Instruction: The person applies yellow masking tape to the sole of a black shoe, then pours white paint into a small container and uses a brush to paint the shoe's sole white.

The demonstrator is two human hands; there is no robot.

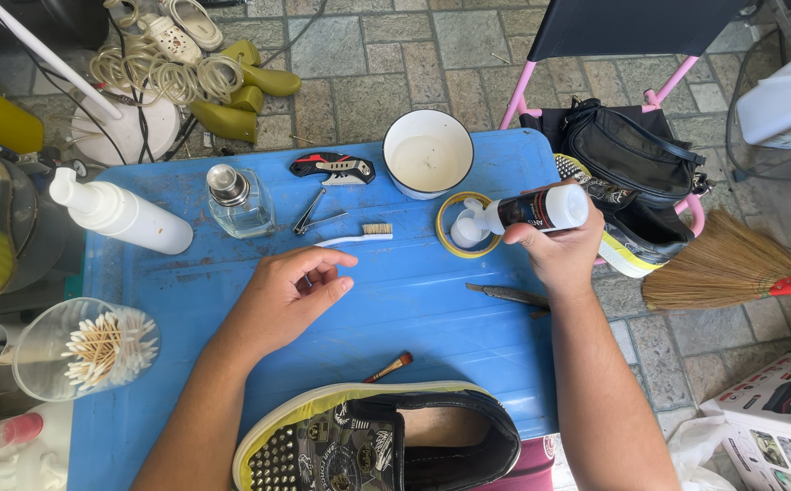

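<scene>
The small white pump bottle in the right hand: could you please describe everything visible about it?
The small white pump bottle looks like plastic, with a dark label band around its middle and a white foam-pump head. It lies nearly horizontal above the blue table, pump end pointing left over a yellow tape ring. The right hand grips it from below; its base points right.
</scene>
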